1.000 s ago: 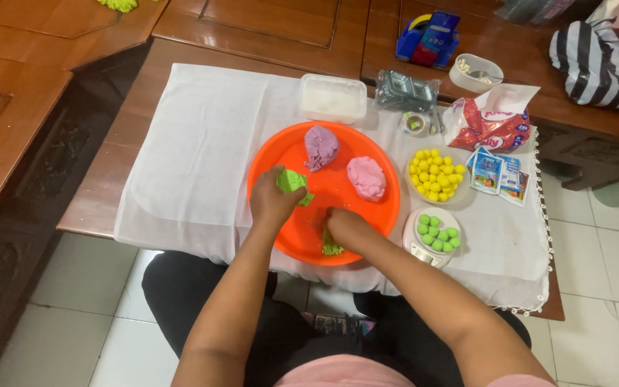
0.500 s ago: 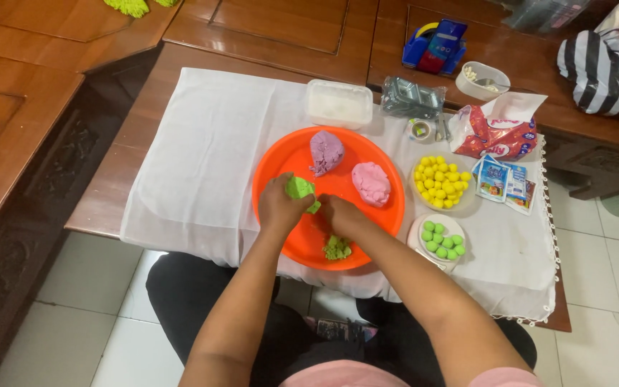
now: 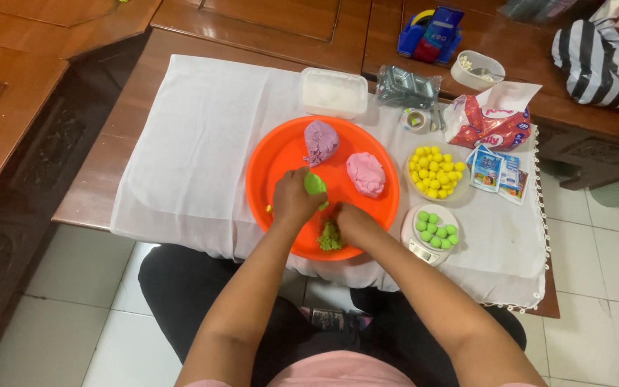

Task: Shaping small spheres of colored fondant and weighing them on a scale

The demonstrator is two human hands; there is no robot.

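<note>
My left hand (image 3: 291, 201) is closed around a lump of green dough (image 3: 314, 184) over the round orange tray (image 3: 274, 161). My right hand (image 3: 352, 221) rests on the tray's near part, fingers curled next to a small crumbly piece of green dough (image 3: 329, 237); whether it grips any dough is hidden. On the tray's far half lie a purple dough lump (image 3: 320, 141) and a pink dough lump (image 3: 365, 173).
A bowl of yellow dough balls (image 3: 435, 172) and a small scale holding green dough balls (image 3: 435, 228) stand right of the tray. A clear lidded box (image 3: 333, 92), sachets (image 3: 496, 170), a red tissue pack (image 3: 488, 123) and a white cloth (image 3: 195, 143) cover the wooden table.
Both hands have come closer together near the tray's front. The left hand still holds the green lump; the small green piece now shows beside the right hand.
</note>
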